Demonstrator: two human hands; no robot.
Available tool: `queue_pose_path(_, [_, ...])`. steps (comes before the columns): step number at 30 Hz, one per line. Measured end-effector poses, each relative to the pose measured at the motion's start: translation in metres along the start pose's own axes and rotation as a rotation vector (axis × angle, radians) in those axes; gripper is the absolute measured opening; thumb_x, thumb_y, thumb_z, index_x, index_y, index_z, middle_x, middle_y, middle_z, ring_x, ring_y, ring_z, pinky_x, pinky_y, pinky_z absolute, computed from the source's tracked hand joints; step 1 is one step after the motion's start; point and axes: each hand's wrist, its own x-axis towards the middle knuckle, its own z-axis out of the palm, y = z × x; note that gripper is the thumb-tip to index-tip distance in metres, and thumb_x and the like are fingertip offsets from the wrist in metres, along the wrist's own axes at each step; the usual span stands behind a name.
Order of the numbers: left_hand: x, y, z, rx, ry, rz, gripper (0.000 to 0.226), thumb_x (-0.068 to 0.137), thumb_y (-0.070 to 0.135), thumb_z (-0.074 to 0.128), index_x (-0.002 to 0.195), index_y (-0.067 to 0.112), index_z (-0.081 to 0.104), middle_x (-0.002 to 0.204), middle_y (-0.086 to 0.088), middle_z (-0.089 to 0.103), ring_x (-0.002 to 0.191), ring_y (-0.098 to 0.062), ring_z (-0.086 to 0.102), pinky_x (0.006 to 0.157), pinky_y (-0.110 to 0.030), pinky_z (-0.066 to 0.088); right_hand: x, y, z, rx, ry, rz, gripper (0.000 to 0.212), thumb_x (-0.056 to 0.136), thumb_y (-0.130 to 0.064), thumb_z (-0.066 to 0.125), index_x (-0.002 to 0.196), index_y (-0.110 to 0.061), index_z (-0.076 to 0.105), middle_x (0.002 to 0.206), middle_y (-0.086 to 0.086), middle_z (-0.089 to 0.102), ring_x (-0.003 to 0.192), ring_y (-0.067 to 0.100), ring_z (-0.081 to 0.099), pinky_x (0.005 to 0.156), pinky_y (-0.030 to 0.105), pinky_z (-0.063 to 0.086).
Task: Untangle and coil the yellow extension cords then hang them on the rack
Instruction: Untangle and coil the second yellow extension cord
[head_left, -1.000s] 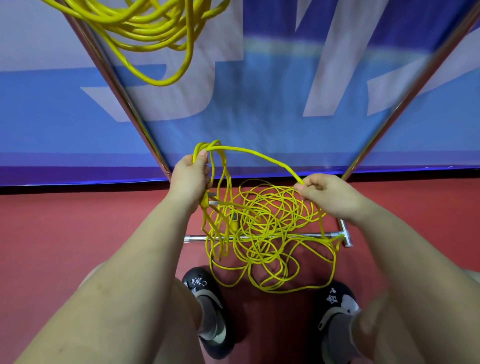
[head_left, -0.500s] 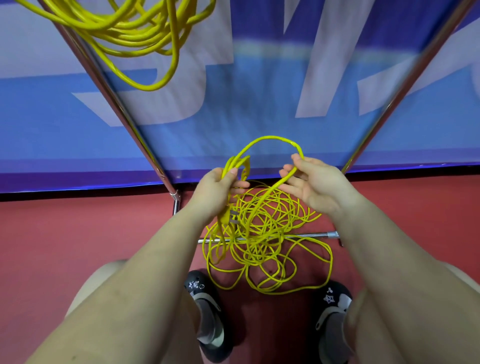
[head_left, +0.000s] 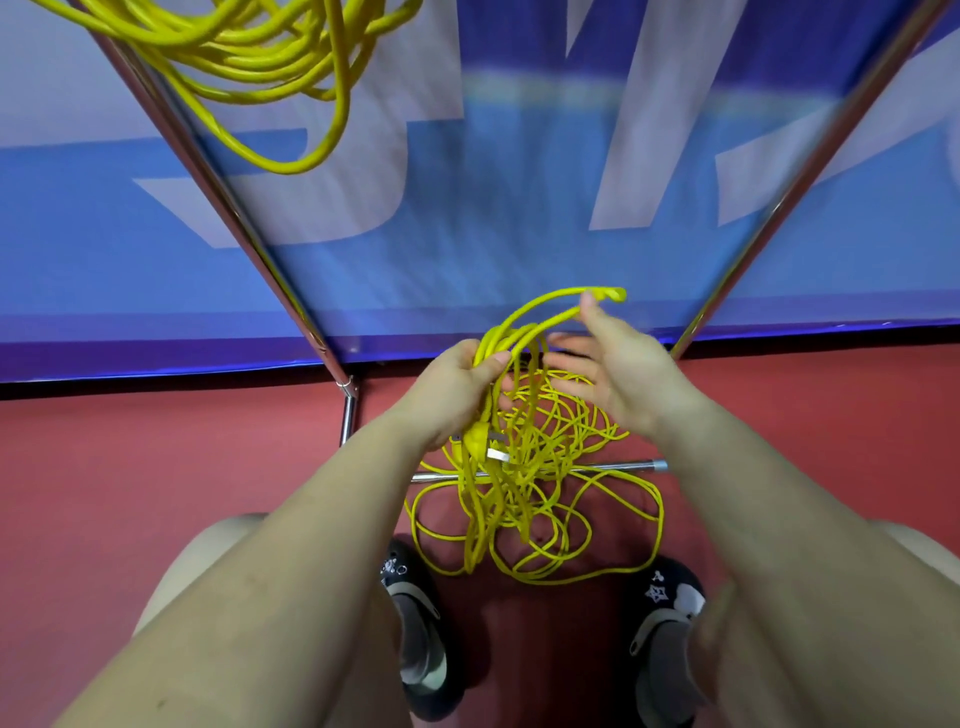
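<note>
A tangled yellow extension cord lies in a loose heap on the red floor, over the rack's bottom bar. My left hand grips a bunch of gathered loops, and the cord's yellow plug dangles just below it. My right hand is beside them with fingers spread; a loop of cord arches from the left hand over its fingertips. Another coiled yellow cord hangs from the rack at the top left.
Two slanted chrome rack poles frame a blue and white banner behind. My two dark shoes stand on the red floor just below the cord heap.
My right hand has let the strand go from its pinch, swung in toward my left hand and opened. The loop now arches higher over its fingertips. My left hand keeps its grip.
</note>
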Motion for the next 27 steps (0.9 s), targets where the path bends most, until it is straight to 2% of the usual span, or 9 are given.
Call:
queue_pose_path(2, [0.000,0.003,-0.003,-0.108,0.050,-0.010,0.020,0.101,0.020,0.042,0.084,0.012,0.049,0.068,-0.007,0.053,0.044,-0.008,0.056,0.043,-0.025,0.050,-0.008,0.013,0.009,-0.338,-0.110,0.017,0.034,0.094,-0.046,0.042,0.115,-0.021,0.052,0.108,0.004,0.062,0.098,0.019,0.061,0.087,0.036,0.047])
queue_pose_path(4, [0.001,0.005,-0.005,-0.213,0.082,-0.021,0.019,0.101,0.019,0.041,0.086,0.010,0.049,0.070,-0.006,0.052,0.043,-0.006,0.057,0.041,-0.022,0.049,-0.015,0.028,0.018,-0.592,-0.222,-0.035,0.026,0.097,-0.035,0.043,0.107,-0.017,0.059,0.102,0.006,0.064,0.092,0.020,0.061,0.073,0.021,0.045])
queue_pose_path(7, [0.003,0.005,-0.010,-0.271,0.111,-0.033,0.017,0.101,0.020,0.041,0.089,0.010,0.049,0.070,-0.005,0.053,0.045,-0.007,0.059,0.042,-0.022,0.049,-0.017,0.041,0.022,-0.664,-0.259,-0.084,0.030,0.099,-0.024,0.042,0.118,-0.006,0.057,0.110,0.013,0.063,0.095,0.017,0.060,0.056,0.001,0.038])
queue_pose_path(10, [0.002,0.007,-0.012,-0.361,0.105,-0.030,0.016,0.101,0.020,0.041,0.089,0.011,0.049,0.073,-0.006,0.052,0.048,-0.008,0.060,0.048,-0.030,0.056,-0.014,0.039,0.020,-0.645,-0.272,-0.073,0.029,0.100,-0.020,0.037,0.121,-0.010,0.055,0.104,0.006,0.061,0.089,0.006,0.058,0.058,-0.004,0.036])
queue_pose_path(12, [0.002,0.009,-0.015,-0.401,0.114,-0.030,0.017,0.101,0.020,0.040,0.090,0.011,0.048,0.073,-0.007,0.052,0.047,-0.010,0.060,0.048,-0.032,0.056,-0.012,0.041,0.020,-0.661,-0.313,-0.090,0.020,0.100,-0.019,0.039,0.110,-0.018,0.056,0.090,-0.006,0.058,0.080,0.001,0.053,0.069,0.004,0.039])
queue_pose_path(15, [0.002,0.009,-0.020,-0.419,0.135,-0.016,0.017,0.102,0.021,0.039,0.090,0.011,0.046,0.072,-0.008,0.052,0.047,-0.012,0.060,0.045,-0.029,0.054,-0.007,0.046,0.017,-0.715,-0.341,-0.151,0.006,0.096,-0.015,0.049,0.095,-0.018,0.054,0.084,-0.003,0.058,0.084,0.015,0.050,0.080,0.029,0.040])
queue_pose_path(19, [0.003,0.008,-0.023,-0.378,0.183,0.020,0.016,0.102,0.019,0.038,0.091,0.012,0.045,0.075,-0.005,0.054,0.053,-0.009,0.065,0.045,-0.028,0.055,-0.001,0.041,0.008,-0.812,-0.244,-0.258,0.009,0.087,-0.018,0.064,0.092,-0.018,0.056,0.077,-0.003,0.052,0.076,0.014,0.049,0.074,0.029,0.043])
queue_pose_path(23, [0.004,0.004,-0.024,-0.324,0.191,0.026,0.014,0.102,0.020,0.038,0.098,0.009,0.044,0.077,-0.006,0.054,0.055,-0.010,0.066,0.047,-0.029,0.055,0.000,0.034,-0.003,-1.065,-0.156,-0.367,0.017,0.089,-0.033,0.060,0.076,-0.028,0.050,0.068,-0.011,0.047,0.068,0.012,0.045,0.070,0.029,0.038])
queue_pose_path(27, [0.007,0.004,-0.024,-0.293,0.231,0.054,0.016,0.103,0.019,0.037,0.090,0.013,0.045,0.074,-0.003,0.053,0.055,-0.009,0.066,0.049,-0.029,0.056,-0.001,0.034,-0.011,-1.460,-0.147,-0.379,0.038,0.090,-0.043,0.053,0.062,-0.027,0.034,0.059,-0.009,0.042,0.071,0.015,0.042,0.090,0.032,0.031])
